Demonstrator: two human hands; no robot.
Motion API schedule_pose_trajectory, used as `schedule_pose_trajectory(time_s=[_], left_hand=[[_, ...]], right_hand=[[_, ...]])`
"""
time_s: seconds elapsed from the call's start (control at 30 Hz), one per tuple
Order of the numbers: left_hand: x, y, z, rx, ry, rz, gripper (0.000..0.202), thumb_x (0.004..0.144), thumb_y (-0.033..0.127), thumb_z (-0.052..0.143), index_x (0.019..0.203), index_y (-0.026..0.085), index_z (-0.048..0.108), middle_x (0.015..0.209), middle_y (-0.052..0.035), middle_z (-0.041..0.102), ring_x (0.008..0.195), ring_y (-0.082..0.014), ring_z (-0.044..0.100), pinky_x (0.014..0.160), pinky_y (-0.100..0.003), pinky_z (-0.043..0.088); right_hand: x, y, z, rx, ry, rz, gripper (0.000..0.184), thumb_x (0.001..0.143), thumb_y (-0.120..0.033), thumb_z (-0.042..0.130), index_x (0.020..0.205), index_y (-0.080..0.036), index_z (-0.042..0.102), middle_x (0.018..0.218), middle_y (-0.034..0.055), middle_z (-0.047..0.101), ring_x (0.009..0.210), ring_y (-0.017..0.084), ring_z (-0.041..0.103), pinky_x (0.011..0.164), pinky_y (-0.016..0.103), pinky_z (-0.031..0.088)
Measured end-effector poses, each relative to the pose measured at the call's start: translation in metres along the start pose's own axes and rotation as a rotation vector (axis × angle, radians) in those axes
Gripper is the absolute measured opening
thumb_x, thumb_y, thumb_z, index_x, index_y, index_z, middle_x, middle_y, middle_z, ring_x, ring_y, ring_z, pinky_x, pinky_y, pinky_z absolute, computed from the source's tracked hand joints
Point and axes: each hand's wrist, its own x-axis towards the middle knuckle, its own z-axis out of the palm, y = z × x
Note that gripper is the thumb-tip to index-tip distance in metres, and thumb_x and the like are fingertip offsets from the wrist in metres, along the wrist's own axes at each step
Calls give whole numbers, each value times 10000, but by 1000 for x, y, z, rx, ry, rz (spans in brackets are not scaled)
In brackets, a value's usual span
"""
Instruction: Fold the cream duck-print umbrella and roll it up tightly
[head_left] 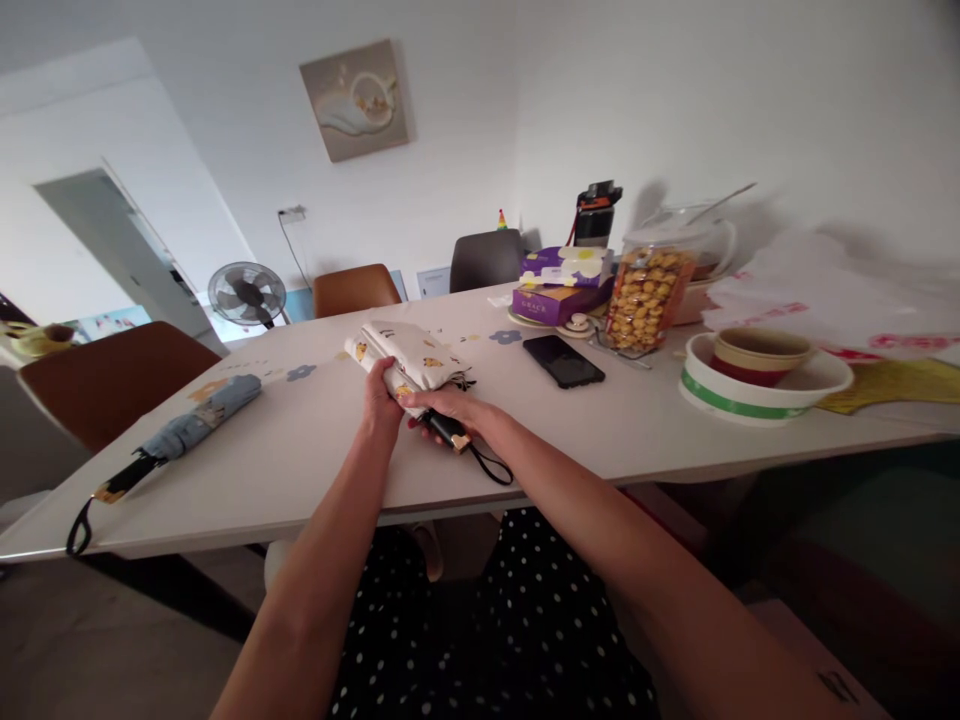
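A white folding umbrella (427,358) with a small orange-brown print lies over the table's near middle, its canopy loosely gathered. Its black handle (448,430) points towards me and ends in a copper-coloured tip with a wrist strap. My left hand (381,396) is closed round the canopy's left side. Near the handle end, my right hand (450,408) grips the umbrella, thumb on the fabric; some of its fingers are hidden underneath. Further left, a rolled blue-grey umbrella (199,420) rests on the table, apart from both hands.
A black phone (564,361) lies right of the white umbrella. Behind it stand purple tissue boxes (559,302), a jar of round snacks (646,298) and a dark bottle (595,215). Paper bowls (761,400) and a plastic bag (817,290) occupy the right. Chairs (356,290) line the far side.
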Motion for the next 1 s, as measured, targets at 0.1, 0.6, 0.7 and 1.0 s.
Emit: schedule_pose_trajectory(time_s=[0.1, 0.6, 0.7, 1.0], left_hand=[[0, 1, -3, 34, -31, 3, 409, 702, 323, 483, 1032, 108, 594, 935, -99, 670, 950, -282, 608, 843, -386, 492], [4, -1, -7, 12, -50, 6, 427, 707, 334, 501, 1073, 129, 582, 956, -92, 666, 940, -270, 613, 840, -386, 490], [3, 0, -6, -11, -75, 10, 449, 722, 366, 511, 1106, 141, 567, 1006, -93, 657, 965, -266, 603, 857, -382, 482], [30, 4, -32, 2, 54, -24, 585, 751, 570, 453, 1148, 152, 550, 1017, -127, 637, 990, -279, 578, 861, -395, 463]], right_hand=[[-1, -1, 1, 48, -42, -34, 374, 696, -411, 723, 877, -132, 551, 679, 46, 641, 463, 123, 587, 319, 187, 445], [6, 5, -1, -13, 15, -50, 350, 652, -353, 744, 819, -142, 521, 511, -26, 554, 339, 77, 456, 299, 186, 403], [8, 6, -3, -32, 14, -14, 353, 639, -347, 741, 817, -159, 500, 447, -53, 495, 328, 88, 447, 300, 195, 397], [-2, -1, -5, -136, -33, 166, 208, 703, -290, 659, 714, -168, 491, 454, -25, 511, 331, 98, 462, 273, 184, 355]])
